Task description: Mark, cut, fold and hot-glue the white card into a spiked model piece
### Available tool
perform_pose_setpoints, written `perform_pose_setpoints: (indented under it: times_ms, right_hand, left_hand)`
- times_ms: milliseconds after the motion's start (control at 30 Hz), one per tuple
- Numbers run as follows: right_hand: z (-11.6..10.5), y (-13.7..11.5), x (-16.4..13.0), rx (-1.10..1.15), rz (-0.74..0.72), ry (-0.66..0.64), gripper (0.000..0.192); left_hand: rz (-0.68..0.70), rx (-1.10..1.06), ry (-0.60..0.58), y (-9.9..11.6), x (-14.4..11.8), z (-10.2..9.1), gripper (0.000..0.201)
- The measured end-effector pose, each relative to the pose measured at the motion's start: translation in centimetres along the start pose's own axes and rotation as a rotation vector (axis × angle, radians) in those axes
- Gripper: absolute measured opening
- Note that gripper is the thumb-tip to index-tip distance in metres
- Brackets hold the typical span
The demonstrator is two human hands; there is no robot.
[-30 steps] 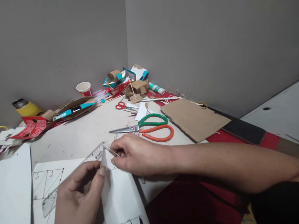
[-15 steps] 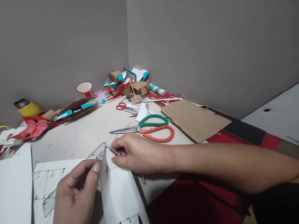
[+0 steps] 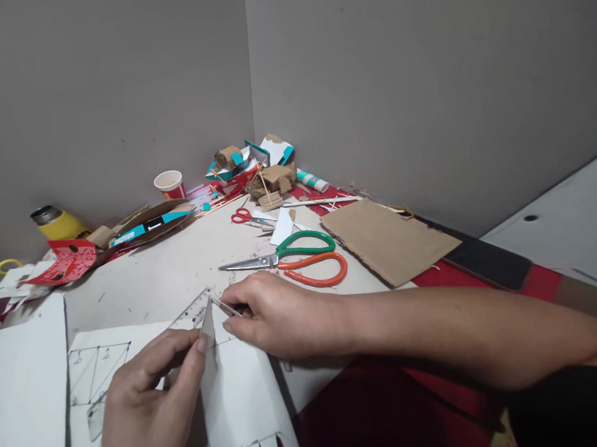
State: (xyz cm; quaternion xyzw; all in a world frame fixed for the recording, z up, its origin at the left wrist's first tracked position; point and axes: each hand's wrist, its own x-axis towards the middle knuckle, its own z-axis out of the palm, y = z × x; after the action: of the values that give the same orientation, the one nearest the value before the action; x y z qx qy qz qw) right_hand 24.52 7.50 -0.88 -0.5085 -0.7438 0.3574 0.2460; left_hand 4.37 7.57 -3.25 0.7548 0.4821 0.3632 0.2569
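Note:
A bent sheet of white card (image 3: 242, 387), with pencil marks and slits near its lower end, stands curved between my hands. My left hand (image 3: 157, 389) pinches its left edge between thumb and fingers. At its upper corner, my right hand (image 3: 273, 315) is closed around a thin greyish strip (image 3: 227, 306), whose kind I cannot make out; the right thumb lies against the card. Behind the card, a clear ruler (image 3: 190, 309) shows in part on the table. Under my left hand is a paper sheet (image 3: 115, 344) with drawn triangles.
Large scissors (image 3: 276, 259) with green and orange handles lie beyond my right hand, near small red scissors (image 3: 241, 215). Brown cardboard (image 3: 390, 242) is at the right. Cardboard scraps (image 3: 273, 179), a paper cup (image 3: 170, 183) and a yellow bottle (image 3: 61, 223) line the back.
My left hand has moved slightly down along the card's edge and keeps its pinch. The right hand stays at the upper corner. The view has shifted a little.

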Motion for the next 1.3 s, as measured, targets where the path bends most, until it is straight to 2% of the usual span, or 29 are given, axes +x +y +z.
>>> perform_pose_setpoints:
  times_ms: [133, 367, 533, 700, 933, 1033, 1167, 1300]
  right_hand:
    - [0.0, 0.1, -0.1, -0.031, 0.01, -0.02, 0.026]
    - [-0.1, -0.2, -0.1, -0.083, 0.036, -0.051, 0.028]
    - [0.4, -0.4, -0.1, -0.039, -0.039, -0.054, 0.026]
    - [1.0, -0.3, -0.1, 0.0, -0.031, -0.043, 0.026]
    - [1.1, -0.9, -0.1, 0.095, 0.014, -0.13, 0.018]
    - [0.6, -1.4, -0.3, 0.054, 0.042, -0.165, 0.017]
    - [-0.1, -1.9, -0.9, -0.019, 0.05, -0.151, 0.013]
    - [-0.8, -2.1, -1.5, -0.171, 0.07, -0.177, 0.021]
  left_hand:
    - [0.053, -0.04, 0.017, 0.4, 0.1, 0.3, 0.011]
    - [0.029, -0.082, -0.025, 0.5, -0.2, 0.8, 0.012]
    - [0.038, -0.067, -0.057, 0.7, -0.3, 1.1, 0.019]
    - [0.045, -0.026, -0.049, 0.0, -0.7, 1.6, 0.023]
    - [0.1, 0.056, -0.099, -1.2, -1.2, 1.9, 0.027]
    - [0.131, 0.083, -0.114, -1.5, -1.2, 1.9, 0.025]
    - [0.098, 0.081, -0.094, -1.2, -1.2, 1.8, 0.027]
    - [0.138, 0.078, -0.025, -0.9, -1.0, 2.0, 0.027]
